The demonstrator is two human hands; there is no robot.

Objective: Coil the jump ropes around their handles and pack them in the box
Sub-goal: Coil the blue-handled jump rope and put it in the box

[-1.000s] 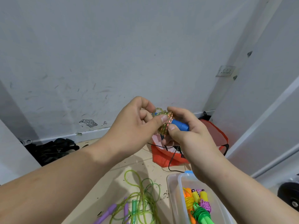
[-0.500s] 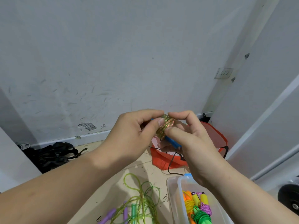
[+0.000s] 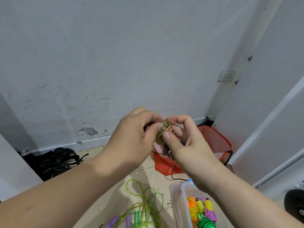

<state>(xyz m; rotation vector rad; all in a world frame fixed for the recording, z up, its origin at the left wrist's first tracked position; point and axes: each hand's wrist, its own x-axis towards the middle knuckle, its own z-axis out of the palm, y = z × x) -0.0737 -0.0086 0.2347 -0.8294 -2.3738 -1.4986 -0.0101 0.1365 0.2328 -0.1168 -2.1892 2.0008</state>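
Far left, a heap of black straps (image 3: 54, 160) lies on the floor against the wall. Next comes the left hand (image 3: 131, 137), raised mid-air, fingers curled, thumb and forefinger pinching the left side of the coiled jump rope (image 3: 162, 132). Below it on the tiles a loose green rope (image 3: 144, 209) sprawls in open loops, its handle and some purple handles (image 3: 113, 221) beside it.

Centre now: the coiled rope is held between both hands, well above the floor. It is a tight gold-green stack of turns, and its long axis stands steeply, top tipped right and bottom trailing down-left. Only a sliver of blue handle peeks out beneath, so which way the handle points cannot be told.

The right hand (image 3: 185, 145) grips the coil from the other side, thumb pressed on its front and forefinger hooked over the top. Under that wrist sits the clear box (image 3: 177, 203), with wound ropes (image 3: 202, 209) inside. Behind lies a red bag (image 3: 213, 142).
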